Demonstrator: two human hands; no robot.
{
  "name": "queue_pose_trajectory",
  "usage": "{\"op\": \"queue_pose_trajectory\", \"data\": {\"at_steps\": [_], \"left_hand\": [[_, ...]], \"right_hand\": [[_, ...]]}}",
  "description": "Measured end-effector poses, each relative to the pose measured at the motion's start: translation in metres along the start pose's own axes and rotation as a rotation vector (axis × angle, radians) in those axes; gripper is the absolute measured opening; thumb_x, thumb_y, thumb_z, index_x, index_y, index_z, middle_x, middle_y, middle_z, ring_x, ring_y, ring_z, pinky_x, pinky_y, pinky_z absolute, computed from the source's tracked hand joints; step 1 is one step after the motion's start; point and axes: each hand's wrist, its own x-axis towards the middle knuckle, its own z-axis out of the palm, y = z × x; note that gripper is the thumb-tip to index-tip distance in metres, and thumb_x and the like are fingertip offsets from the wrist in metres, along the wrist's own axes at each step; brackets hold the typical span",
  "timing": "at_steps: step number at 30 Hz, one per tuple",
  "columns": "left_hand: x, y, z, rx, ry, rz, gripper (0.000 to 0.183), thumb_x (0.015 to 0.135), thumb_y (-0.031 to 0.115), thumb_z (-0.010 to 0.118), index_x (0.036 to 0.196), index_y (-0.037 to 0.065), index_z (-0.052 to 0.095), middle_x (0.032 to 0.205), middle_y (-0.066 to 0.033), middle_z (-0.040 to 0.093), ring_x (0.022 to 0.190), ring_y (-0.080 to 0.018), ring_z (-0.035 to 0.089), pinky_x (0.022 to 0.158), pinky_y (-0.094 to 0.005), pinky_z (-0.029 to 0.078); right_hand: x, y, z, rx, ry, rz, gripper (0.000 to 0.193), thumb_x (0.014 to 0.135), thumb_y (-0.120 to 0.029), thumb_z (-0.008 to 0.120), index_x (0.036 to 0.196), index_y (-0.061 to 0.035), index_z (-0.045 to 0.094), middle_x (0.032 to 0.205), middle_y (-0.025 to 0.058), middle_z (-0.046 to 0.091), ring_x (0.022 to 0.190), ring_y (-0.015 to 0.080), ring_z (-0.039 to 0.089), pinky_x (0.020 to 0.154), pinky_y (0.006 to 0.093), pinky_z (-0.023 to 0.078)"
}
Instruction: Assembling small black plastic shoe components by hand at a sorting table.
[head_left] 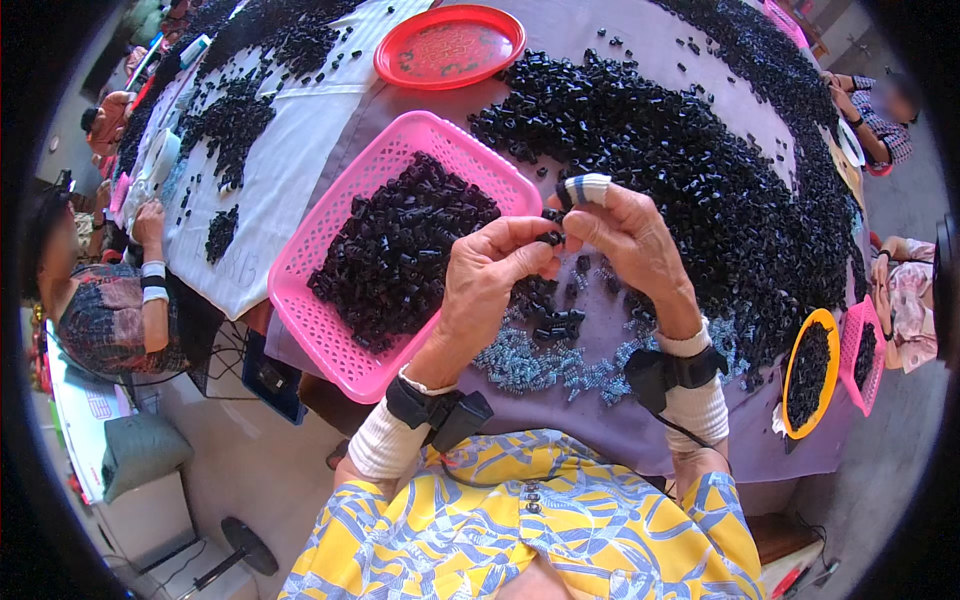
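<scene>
Over the table's near side, my left hand (492, 272) and my right hand (632, 238) meet fingertip to fingertip. Thumb and index finger of the left pinch a small black plastic piece (550, 238). The right is also closed in a pinch against it; whether it grips a separate piece is hidden by the fingers. A white wrap with dark stripes (587, 188) covers a right fingertip. Left of my hands, a pink perforated basket (290, 285) holds many black pieces (400, 245). Below them, small silvery-blue spring-like parts (530, 362) lie scattered beside loose black pieces.
A large heap of black pieces (640, 130) spreads across the purple cloth (620, 425) ahead and right. A red tray (450, 48) stands at the far side. An orange basket (830, 375) and another pink basket (868, 390) are at the right. Other people sit along both sides.
</scene>
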Motion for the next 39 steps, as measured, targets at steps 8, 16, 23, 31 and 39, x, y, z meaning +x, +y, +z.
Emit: {"op": "queue_pose_trajectory", "data": {"at_steps": [8,16,23,31,39], "left_hand": [[-0.002,0.003,-0.007,-0.103,0.064,-0.040,0.020,0.087,0.004,0.059,0.106,-0.002,0.060,0.090,-0.0109,0.065,0.075,-0.0156,0.062,0.071,-0.0266,0.052],[-0.001,0.005,-0.008,-0.141,0.076,-0.042,0.021,0.086,0.005,0.060,0.106,-0.001,0.060,0.089,-0.0113,0.065,0.074,-0.0161,0.063,0.070,-0.0271,0.052],[-0.002,0.005,-0.009,-0.142,0.073,-0.045,0.021,0.086,0.005,0.059,0.106,-0.001,0.060,0.089,-0.0106,0.065,0.074,-0.0157,0.063,0.070,-0.0271,0.053],[-0.003,0.011,-0.012,-0.154,0.096,-0.010,0.022,0.087,0.006,0.059,0.108,0.000,0.059,0.089,-0.0115,0.066,0.075,-0.0160,0.064,0.072,-0.0272,0.053],[-0.004,0.008,-0.015,-0.150,0.116,0.005,0.022,0.087,0.006,0.059,0.108,-0.001,0.059,0.090,-0.0118,0.066,0.075,-0.0161,0.065,0.072,-0.0266,0.054]], "right_hand": [[-0.004,0.039,-0.018,-0.444,0.015,0.018,0.009,0.077,-0.005,0.065,0.083,0.0005,0.062,0.070,0.0097,0.061,0.062,0.0174,0.060,0.061,0.0287,0.048],[0.001,0.055,-0.005,-0.917,-0.054,-0.137,0.011,0.072,-0.006,0.062,0.083,-0.0033,0.063,0.079,0.0133,0.061,0.081,0.0304,0.060,0.071,0.0409,0.047],[-0.018,0.047,-0.015,-1.022,-0.137,-0.115,0.008,0.072,-0.005,0.060,0.079,-0.0054,0.063,0.077,0.0105,0.059,0.080,0.0279,0.058,0.072,0.0386,0.043],[-0.018,0.053,-0.006,-1.010,-0.129,-0.181,0.008,0.070,-0.006,0.060,0.078,-0.0056,0.062,0.078,0.0092,0.057,0.081,0.0271,0.055,0.074,0.0389,0.042],[0.006,0.060,0.012,-1.065,-0.057,-0.318,0.018,0.068,-0.005,0.060,0.085,-0.0086,0.062,0.090,0.0093,0.055,0.091,0.0267,0.051,0.078,0.0385,0.041]]}}
